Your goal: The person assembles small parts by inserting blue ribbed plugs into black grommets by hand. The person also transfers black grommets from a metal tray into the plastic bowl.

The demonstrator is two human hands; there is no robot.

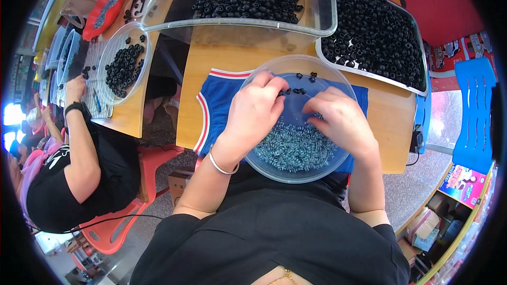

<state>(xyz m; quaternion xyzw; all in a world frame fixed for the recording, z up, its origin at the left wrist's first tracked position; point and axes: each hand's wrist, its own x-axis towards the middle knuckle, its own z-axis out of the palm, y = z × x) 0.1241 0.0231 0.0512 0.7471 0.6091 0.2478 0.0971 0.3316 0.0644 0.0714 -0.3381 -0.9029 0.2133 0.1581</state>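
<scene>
Countless glossy, ridged metal coils (296, 150) lie with long axes pointing every way in a round, clear plastic tub (309, 63), the left hand (257, 103) narrowed beside rounded black pieces (301, 91), the right hand (340, 116) curled, either grip impossible to tell.

Round tub (337, 78) partly hidden behind left hand (256, 103) and right hand (340, 119), clear bin (237, 22) cut off at top
</scene>
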